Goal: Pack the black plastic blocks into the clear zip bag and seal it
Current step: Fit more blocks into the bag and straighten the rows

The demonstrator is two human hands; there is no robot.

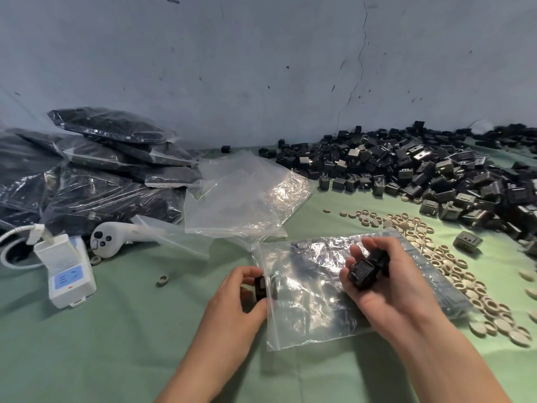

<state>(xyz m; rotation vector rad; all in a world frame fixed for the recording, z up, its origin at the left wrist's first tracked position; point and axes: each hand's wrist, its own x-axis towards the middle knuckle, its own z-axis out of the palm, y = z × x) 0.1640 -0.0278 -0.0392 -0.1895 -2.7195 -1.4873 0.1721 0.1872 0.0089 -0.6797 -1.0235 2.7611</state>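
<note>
A clear zip bag (313,301) lies flat on the green cloth in front of me, its mouth facing left, with some dark blocks inside at its far end. My left hand (235,298) pinches one black plastic block (260,287) right at the bag's mouth. Above the bag, my right hand (374,283) grips a few black blocks (367,269). A big heap of loose black blocks (421,175) covers the table's right rear.
Filled, sealed bags (96,170) are stacked at the left rear. Empty clear bags (241,199) lie in the middle. A white power strip (68,270) and a white controller (113,238) sit at left. Beige round caps (453,263) spread along the right of the bag.
</note>
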